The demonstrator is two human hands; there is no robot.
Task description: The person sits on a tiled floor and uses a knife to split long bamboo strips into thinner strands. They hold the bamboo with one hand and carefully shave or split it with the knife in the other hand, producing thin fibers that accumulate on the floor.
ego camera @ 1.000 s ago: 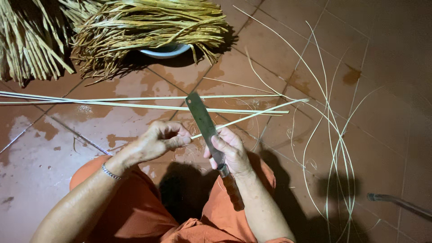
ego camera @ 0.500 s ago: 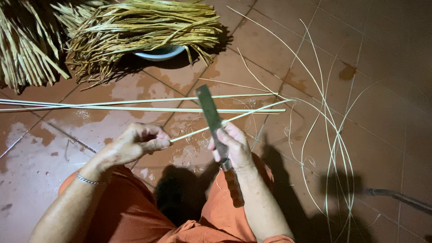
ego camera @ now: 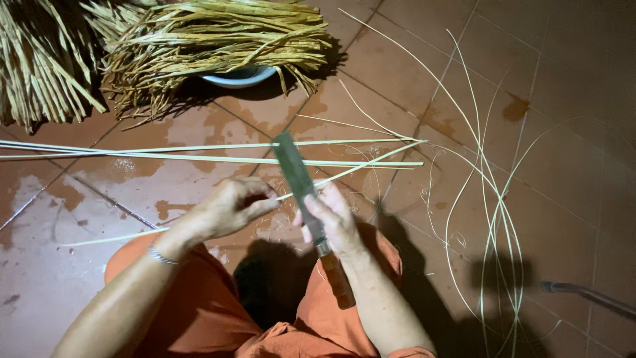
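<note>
My right hand [ego camera: 332,222] grips a long knife [ego camera: 297,174] with a wooden handle, its blade pointing up and away from me. My left hand [ego camera: 228,207] pinches a thin pale cane strip [ego camera: 358,167] that runs under the blade and out to the upper right. The strip's other end reaches past my left wrist to the left. I sit on the floor in orange clothing, with a thin bracelet on my left wrist.
Two long pale strips [ego camera: 165,152] lie across the wet red tile floor [ego camera: 411,79]. Bundles of dry straw-like fibre [ego camera: 212,40] rest over a white bowl [ego camera: 240,77] at the top. Curved thin strips [ego camera: 493,199] spread at right. A dark pipe [ego camera: 583,295] lies at lower right.
My left hand has slid back toward me and leftward along the strip. The knife has stayed across the strip, its blade a little more upright.
</note>
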